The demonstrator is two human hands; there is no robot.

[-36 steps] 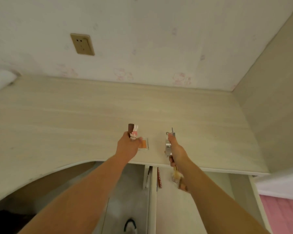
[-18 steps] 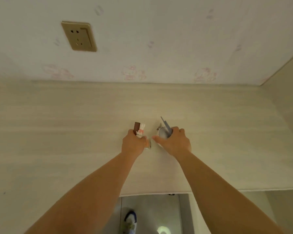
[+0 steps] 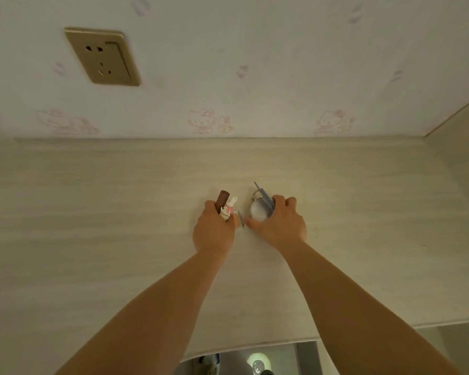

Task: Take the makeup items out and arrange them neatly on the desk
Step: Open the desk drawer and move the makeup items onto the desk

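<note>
My left hand (image 3: 214, 231) is closed around a brown tube (image 3: 222, 200) and a small white-and-pink bunny-topped item (image 3: 229, 211), both sticking up from the fist. A small flat item (image 3: 240, 221) with an orange tint peeks out at its right side. My right hand (image 3: 280, 223) grips a round silver compact (image 3: 259, 211) together with thin grey-blue sticks (image 3: 263, 196). Both hands hover close together over the pale wooden desk (image 3: 119, 226), thumbs nearly touching.
A wall with cartoon-cat wallpaper runs along the desk's back edge, with a gold power socket (image 3: 102, 56) at the upper left. A side panel (image 3: 466, 158) closes the desk on the right. The desk's front edge (image 3: 255, 343) curves below my arms.
Both hands have moved forward from the desk's front edge toward its middle and come closer together. The view has shifted over the desk, and the drawer below has dropped out of sight.
</note>
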